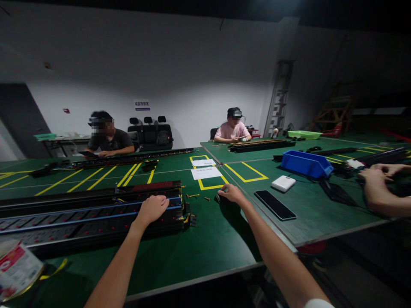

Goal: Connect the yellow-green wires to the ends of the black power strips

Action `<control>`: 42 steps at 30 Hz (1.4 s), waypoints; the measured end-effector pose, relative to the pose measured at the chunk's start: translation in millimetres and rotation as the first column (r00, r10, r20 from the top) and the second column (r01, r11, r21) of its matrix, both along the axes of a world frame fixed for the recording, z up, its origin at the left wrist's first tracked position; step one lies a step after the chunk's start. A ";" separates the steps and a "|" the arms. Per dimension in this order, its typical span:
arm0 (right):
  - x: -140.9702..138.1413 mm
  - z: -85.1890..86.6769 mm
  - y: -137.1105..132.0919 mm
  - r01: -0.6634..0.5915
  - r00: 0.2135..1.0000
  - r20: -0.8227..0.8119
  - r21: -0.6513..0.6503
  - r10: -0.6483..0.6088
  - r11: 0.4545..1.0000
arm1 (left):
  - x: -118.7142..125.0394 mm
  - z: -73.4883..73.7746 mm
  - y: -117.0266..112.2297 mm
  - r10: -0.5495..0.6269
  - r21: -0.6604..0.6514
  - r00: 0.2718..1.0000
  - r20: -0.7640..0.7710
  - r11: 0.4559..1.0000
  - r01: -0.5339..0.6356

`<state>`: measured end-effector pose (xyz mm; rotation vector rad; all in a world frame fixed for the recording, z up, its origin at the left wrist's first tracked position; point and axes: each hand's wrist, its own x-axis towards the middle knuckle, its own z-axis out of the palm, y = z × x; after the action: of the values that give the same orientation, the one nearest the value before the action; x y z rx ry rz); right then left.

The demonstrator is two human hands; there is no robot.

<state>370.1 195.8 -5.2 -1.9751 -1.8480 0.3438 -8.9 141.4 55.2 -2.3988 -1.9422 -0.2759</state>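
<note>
One small dark piece meets the right hand at its fingertips.

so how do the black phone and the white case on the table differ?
Colour: the phone has a black face, the white case is pale all over.
Shape: the phone is long and thin, the case shorter and thicker.
Place: the phone lies nearer the wearer, the case just beyond it.
Shared: both lie on the green table.

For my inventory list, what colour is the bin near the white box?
The bin is blue, shown in the head view.
</note>
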 end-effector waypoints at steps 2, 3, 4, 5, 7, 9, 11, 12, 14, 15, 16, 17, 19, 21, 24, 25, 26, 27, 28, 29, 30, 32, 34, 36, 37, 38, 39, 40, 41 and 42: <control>1.4 0.2 0.6 0.008 1.000 -0.002 0.011 -0.008 1.000 | -0.3 -0.4 0.2 -0.007 0.005 1.000 0.002 1.000 0.007; 1.7 0.9 0.3 0.021 1.000 0.006 0.018 -0.021 1.000 | -0.6 -0.6 0.3 -0.010 0.006 1.000 0.005 1.000 0.010; 1.7 1.8 -0.3 0.037 0.999 0.017 0.026 -0.037 0.999 | -0.8 -0.8 0.5 -0.010 0.005 1.000 0.008 1.000 0.010; 1.5 2.8 -1.1 0.051 0.998 0.026 0.034 -0.052 0.998 | -1.0 -0.9 0.7 -0.009 0.003 1.000 0.011 1.000 0.009; 0.7 5.0 -3.0 0.067 0.997 0.037 0.051 -0.069 0.996 | -1.2 -0.9 0.9 -0.005 0.000 1.000 0.014 1.000 0.005; -0.2 6.9 -4.9 0.071 0.996 0.045 0.065 -0.074 0.995 | -1.1 -0.6 1.0 -0.006 -0.001 1.000 0.011 1.000 0.006; -1.2 8.4 -6.6 0.076 0.995 0.053 0.070 -0.080 0.995 | -0.7 -0.3 1.0 -0.009 -0.001 1.000 0.007 1.000 0.009; -1.7 8.9 -7.4 0.079 0.995 0.056 0.071 -0.083 0.994 | -0.5 -0.2 1.0 -0.008 0.000 1.000 0.005 1.000 0.008; -2.5 9.8 -8.8 0.091 0.994 0.059 0.071 -0.096 0.993 | -0.1 -0.1 0.8 -0.003 0.000 1.000 0.002 1.000 0.003; -2.7 10.2 -9.4 0.102 0.993 0.057 0.071 -0.106 0.992 | 0.0 0.0 0.6 -0.001 0.000 1.000 0.001 1.000 0.001; -2.9 10.4 -9.8 0.114 0.991 0.056 0.071 -0.118 0.991 | 0.1 0.0 0.4 -0.001 0.002 1.000 0.000 1.000 0.001; -2.9 10.5 -9.9 0.124 0.990 0.057 0.073 -0.129 0.990 | 0.2 0.1 0.2 -0.003 0.003 1.000 0.001 1.000 0.003; -2.4 10.4 -9.6 0.136 0.988 0.064 0.075 -0.141 0.988 | 0.3 0.4 -0.2 -0.005 0.003 1.000 0.002 1.000 0.005; -1.1 9.5 -8.4 0.139 0.987 0.068 0.070 -0.144 0.988 | 0.4 0.6 -0.3 -0.003 0.000 1.000 0.004 1.000 0.003; 1.5 7.0 -5.6 0.155 0.985 0.061 0.074 -0.160 0.985 | 0.2 0.3 0.2 -0.003 -0.005 1.000 0.013 1.000 0.003; 2.3 6.0 -4.5 0.163 0.984 0.061 0.086 -0.168 0.983 | 0.0 0.0 0.5 -0.004 -0.004 1.000 0.016 1.000 0.005; 3.1 4.9 -3.3 0.172 0.982 0.061 0.101 -0.178 0.980 | -0.3 -0.5 0.8 -0.007 -0.002 1.000 0.018 1.000 0.007; 3.8 3.8 -2.1 0.180 0.981 0.059 0.116 -0.187 0.977 | -0.6 -1.0 1.1 -0.010 0.003 1.000 0.021 1.000 0.010; 4.4 2.8 -0.8 0.185 0.980 0.053 0.133 -0.194 0.974 | -0.9 -1.5 1.5 -0.014 0.006 1.000 0.022 1.000 0.013; 4.9 1.8 0.5 0.187 0.980 0.041 0.151 -0.195 0.971 | -1.3 -2.0 1.8 -0.015 0.009 1.000 0.023 1.000 0.015; 5.2 1.0 1.9 0.184 0.981 0.024 0.171 -0.191 0.968 | -1.6 -2.4 2.1 -0.015 0.011 1.000 0.022 1.000 0.015; 5.5 0.0 4.7 0.167 0.986 -0.024 0.225 -0.166 0.960 | -2.1 -2.9 2.5 -0.011 0.011 1.000 0.020 1.000 0.011; 5.0 -0.1 7.0 0.135 0.989 -0.091 0.285 -0.114 0.949 | -2.4 -3.1 2.6 -0.010 0.011 1.000 0.018 1.000 0.010; 3.5 0.6 8.2 0.104 0.986 -0.155 0.337 -0.054 0.936 | -2.3 -2.7 2.2 -0.012 0.013 1.000 0.016 1.000 0.011; 2.3 1.2 8.3 0.091 0.983 -0.179 0.359 -0.027 0.929 | -2.1 -2.4 1.8 -0.012 0.014 1.000 0.014 1.000 0.012; 0.8 1.8 8.2 0.081 0.980 -0.197 0.374 -0.007 0.924 | -1.8 -2.1 1.4 -0.012 0.015 1.000 0.012 1.000 0.012; -0.9 2.4 7.8 0.075 0.978 -0.207 0.385 0.006 0.920 | -1.6 -1.8 1.0 -0.012 0.016 1.000 0.010 1.000 0.012; -2.8 2.8 7.3 0.069 0.977 -0.211 0.393 0.017 0.917 | -1.3 -1.6 0.7 -0.012 0.016 1.000 0.008 1.000 0.012; -4.7 2.9 6.9 0.062 0.977 -0.210 0.398 0.025 0.915 | -1.1 -1.5 0.6 -0.014 0.014 1.000 0.007 1.000 0.014; -6.5 2.7 6.4 0.057 0.979 -0.202 0.401 0.028 0.914 | -1.0 -1.6 0.6 -0.017 0.012 1.000 0.007 1.000 0.017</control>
<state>363.6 202.2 -2.5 -1.6058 -1.6181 0.1351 -9.9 142.0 53.6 -2.4108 -1.9185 -0.2962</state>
